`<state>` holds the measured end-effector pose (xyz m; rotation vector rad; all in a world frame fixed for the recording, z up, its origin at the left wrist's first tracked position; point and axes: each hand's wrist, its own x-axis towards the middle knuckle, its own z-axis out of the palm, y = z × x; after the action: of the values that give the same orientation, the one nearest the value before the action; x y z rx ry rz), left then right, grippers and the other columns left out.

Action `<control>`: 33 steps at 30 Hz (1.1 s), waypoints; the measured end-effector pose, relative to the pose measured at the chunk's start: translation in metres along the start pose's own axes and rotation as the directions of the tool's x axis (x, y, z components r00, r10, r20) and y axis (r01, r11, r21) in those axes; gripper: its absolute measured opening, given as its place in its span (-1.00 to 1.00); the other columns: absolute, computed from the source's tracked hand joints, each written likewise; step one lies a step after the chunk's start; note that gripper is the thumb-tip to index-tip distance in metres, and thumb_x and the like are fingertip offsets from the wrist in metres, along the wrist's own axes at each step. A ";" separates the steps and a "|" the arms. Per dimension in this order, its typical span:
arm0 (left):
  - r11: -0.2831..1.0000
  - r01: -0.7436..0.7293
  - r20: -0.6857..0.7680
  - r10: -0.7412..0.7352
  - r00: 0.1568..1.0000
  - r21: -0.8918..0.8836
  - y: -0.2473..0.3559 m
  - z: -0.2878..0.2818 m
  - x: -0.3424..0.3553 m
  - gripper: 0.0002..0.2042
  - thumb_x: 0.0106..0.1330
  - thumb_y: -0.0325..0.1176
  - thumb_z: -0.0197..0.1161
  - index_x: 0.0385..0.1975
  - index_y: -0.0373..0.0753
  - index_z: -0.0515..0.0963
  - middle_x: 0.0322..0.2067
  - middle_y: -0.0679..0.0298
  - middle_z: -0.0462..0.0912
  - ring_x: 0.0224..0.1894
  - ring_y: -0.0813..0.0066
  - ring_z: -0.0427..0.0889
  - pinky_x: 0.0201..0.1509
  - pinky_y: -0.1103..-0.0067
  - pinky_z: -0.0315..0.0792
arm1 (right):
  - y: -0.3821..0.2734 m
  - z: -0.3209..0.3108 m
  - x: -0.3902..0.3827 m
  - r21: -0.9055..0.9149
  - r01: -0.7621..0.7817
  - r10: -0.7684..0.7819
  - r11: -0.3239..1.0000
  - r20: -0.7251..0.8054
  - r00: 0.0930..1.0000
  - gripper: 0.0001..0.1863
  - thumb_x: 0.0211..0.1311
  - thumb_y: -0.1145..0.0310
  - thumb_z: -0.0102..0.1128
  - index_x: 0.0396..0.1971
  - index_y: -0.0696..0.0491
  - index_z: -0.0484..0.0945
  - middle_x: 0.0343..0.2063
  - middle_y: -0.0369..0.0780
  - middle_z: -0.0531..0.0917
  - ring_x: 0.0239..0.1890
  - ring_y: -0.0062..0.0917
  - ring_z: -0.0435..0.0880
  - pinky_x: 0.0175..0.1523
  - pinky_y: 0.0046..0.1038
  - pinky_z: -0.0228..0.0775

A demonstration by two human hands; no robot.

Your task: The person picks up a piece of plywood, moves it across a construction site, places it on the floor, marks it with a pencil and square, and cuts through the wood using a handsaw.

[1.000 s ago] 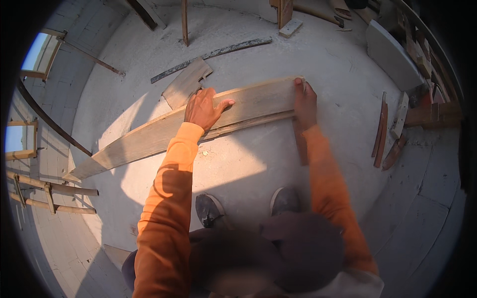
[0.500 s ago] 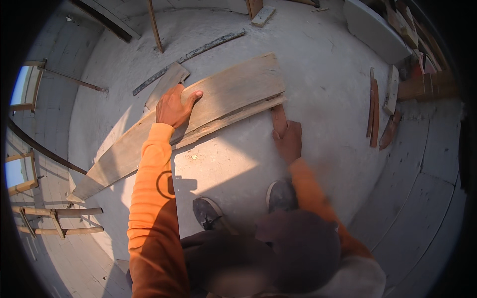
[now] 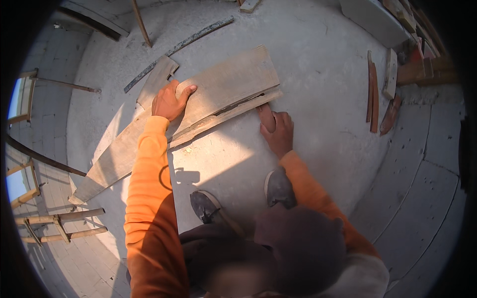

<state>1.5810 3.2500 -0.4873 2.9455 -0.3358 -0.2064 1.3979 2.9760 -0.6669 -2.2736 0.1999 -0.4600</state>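
Observation:
My left hand (image 3: 169, 102) grips the upper edge of a long, weathered wooden plank (image 3: 233, 77), its thumb lying on the broad face. The plank slants from lower left to upper right. Along its near edge a rough strip (image 3: 226, 116) is partly split off, with a dark gap between the two. My right hand (image 3: 278, 134) is closed round a flat reddish-brown handle-like piece (image 3: 266, 118). The upper end of that piece goes in at the split strip near the plank's right end, and what lies beyond is hidden.
Beyond the plank lie a shorter board (image 3: 158, 79) and a long narrow dark strip (image 3: 191, 38) on the concrete floor (image 3: 318, 79). Reddish sticks (image 3: 372, 94) and a pale block (image 3: 390, 74) lie at right. A wooden ladder (image 3: 59, 218) is at left. My shoes (image 3: 206, 206) stand close by.
My right hand and the reddish piece have shifted left along the split strip. The dark gap shows wider near the plank's right end. My left hand keeps its grip on the plank.

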 end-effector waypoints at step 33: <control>0.968 -0.159 -0.353 0.220 0.909 0.194 -0.011 0.026 -0.009 -0.43 0.31 0.22 0.32 -0.35 -0.31 0.50 -0.40 0.02 0.59 -0.27 0.01 0.58 -0.16 0.22 0.41 | -0.010 0.023 0.003 -0.094 0.002 -0.002 0.996 -0.004 1.000 -0.46 0.05 0.27 0.49 0.02 0.14 0.52 -0.13 -0.12 0.49 -0.04 -0.20 0.50 0.06 -0.15 0.30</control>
<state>1.5703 3.2586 -0.5130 2.9905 -0.6019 0.4220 1.4099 2.9978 -0.6730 -2.3655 0.2255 -0.4647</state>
